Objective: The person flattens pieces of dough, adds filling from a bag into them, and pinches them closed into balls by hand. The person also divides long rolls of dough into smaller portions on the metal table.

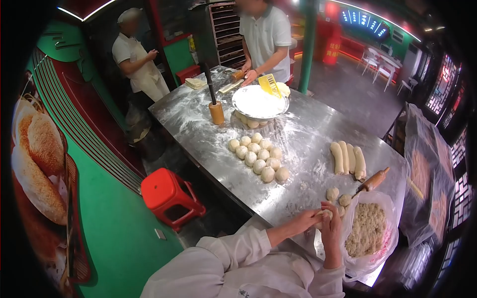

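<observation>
A: Hands, pls?

B: L hand (pixel 310 221) and R hand (pixel 331 232): fingers curled in, hardly any gap, both on a small dough piece (pixel 326 214). Grip pressure, can't tell.

A: Where's that?

B: By the surface's (pixel 308 130) near edge, L of the plastic bag (pixel 393 211) of crumbly filling (pixel 365 231) at the near R corner (can't ID the mix).

A: Risks?

B: Prob. a tear, if the fingers pinch too hard. R wrist's close to the bag's loose plastic too; a snag could drag it twd the edge.

A: Rolling pin (pixel 375 180)?

B: Right by the loose dough balls (pixel 333 193). An elbow bump might roll it & dent one.
</observation>
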{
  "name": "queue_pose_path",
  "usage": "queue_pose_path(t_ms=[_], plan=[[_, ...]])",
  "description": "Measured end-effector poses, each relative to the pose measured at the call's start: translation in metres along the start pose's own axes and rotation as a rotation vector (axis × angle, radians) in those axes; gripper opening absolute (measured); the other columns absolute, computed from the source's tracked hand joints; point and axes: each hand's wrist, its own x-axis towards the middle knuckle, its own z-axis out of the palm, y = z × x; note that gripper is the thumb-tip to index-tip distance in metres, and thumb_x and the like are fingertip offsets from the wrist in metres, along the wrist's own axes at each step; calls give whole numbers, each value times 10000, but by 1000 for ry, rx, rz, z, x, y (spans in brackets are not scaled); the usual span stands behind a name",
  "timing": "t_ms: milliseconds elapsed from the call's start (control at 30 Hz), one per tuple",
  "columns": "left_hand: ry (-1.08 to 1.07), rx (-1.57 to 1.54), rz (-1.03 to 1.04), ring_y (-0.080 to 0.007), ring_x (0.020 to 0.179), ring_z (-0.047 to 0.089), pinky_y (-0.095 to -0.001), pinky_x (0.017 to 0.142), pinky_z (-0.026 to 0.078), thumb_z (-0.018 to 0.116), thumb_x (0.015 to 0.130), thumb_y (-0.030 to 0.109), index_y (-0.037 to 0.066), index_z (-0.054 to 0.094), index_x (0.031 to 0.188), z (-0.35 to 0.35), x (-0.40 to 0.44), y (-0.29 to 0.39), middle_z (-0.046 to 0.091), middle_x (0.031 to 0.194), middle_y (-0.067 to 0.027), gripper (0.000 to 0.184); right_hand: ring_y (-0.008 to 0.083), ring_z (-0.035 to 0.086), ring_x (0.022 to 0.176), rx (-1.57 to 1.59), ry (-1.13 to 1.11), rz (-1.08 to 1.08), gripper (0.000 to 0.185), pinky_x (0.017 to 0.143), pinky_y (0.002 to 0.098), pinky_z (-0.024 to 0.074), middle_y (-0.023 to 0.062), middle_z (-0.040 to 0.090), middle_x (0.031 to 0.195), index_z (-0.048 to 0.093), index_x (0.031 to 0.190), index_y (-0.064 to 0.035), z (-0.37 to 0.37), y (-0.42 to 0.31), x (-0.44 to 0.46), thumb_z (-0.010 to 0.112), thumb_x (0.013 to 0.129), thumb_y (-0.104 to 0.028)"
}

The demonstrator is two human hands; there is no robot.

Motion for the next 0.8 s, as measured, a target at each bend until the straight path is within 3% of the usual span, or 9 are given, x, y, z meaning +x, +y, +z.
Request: queue_pose_path(t_ms=[200, 267, 367, 433, 533, 667, 767, 800], plan=[[105, 13, 37, -104, 982, 576, -278, 874, 474, 555, 1042, 270, 9, 624, 1296, -6, -2, -8, 672, 1101, -34, 371, 328, 601, 1170, -89, 2, 147, 205, 1027, 406, 443, 201, 628, 1254, 582, 1136, 20, 15, -8, 2, 510, 971, -76], [124, 14, 55, -108, 975, 581, -281, 874, 476, 565, 1036, 261, 12, 631, 1288, -9, 0, -10, 678, 1086, -32, 360, 363, 599, 1155, -207, -6, -67, 217, 1012, 426, 452, 210, 621, 1246, 578, 1135, 23, 16, -6, 4, 519, 929, -14], [156, 86, -3, -112, 966, 593, -285, 874, 478, 583, 1022, 234, 19, 654, 1255, -8, -4, -3, 692, 1055, -38, 325, 370, 597, 1137, -224, 36, -114, 302, 952, 429, 484, 184, 629, 1244, 607, 1128, -26, 19, -7, 4, 558, 842, 57], [179, 26, 100, -68, 898, 566, -273, 797, 482, 577, 1022, 225, 6, 687, 1139, -6, -2, -9, 682, 959, 4, 271, 368, 601, 1124, -231, 51, -139, 291, 943, 430, 487, 181, 631, 1236, 610, 1115, -20, 19, -2, 3, 560, 840, 57], [155, 42, 46, -115, 967, 603, -291, 871, 483, 592, 1018, 237, 22, 676, 1221, -8, -2, -9, 704, 1051, -48, 308, 369, 606, 1101, -240, 69, -154, 224, 945, 435, 484, 195, 632, 1213, 601, 1084, 2, 21, 5, 2, 530, 875, 43], [166, 40, 2, -116, 989, 604, -288, 892, 478, 594, 1016, 247, 28, 675, 1228, -5, 1, -19, 705, 1064, -54, 315, 368, 614, 1071, -318, 67, -166, 165, 941, 440, 485, 200, 639, 1185, 599, 1044, 14, 20, 4, 1, 494, 917, 29], [169, 57, 98, -71, 908, 585, -272, 810, 485, 574, 1023, 226, 12, 686, 1188, -7, 4, -18, 693, 973, -9, 293, 357, 618, 1068, -310, 67, -167, 151, 927, 434, 493, 183, 642, 1188, 607, 1034, 6, 17, 5, 5, 510, 920, 22], [127, -16, 61, -93, 974, 591, -277, 868, 477, 581, 1020, 229, 12, 663, 1236, -8, 4, -17, 694, 1052, -31, 317, 357, 618, 1068, -311, 69, -170, 151, 927, 434, 493, 183, 642, 1188, 607, 1034, 6, 15, 6, 6, 510, 920, 22]])
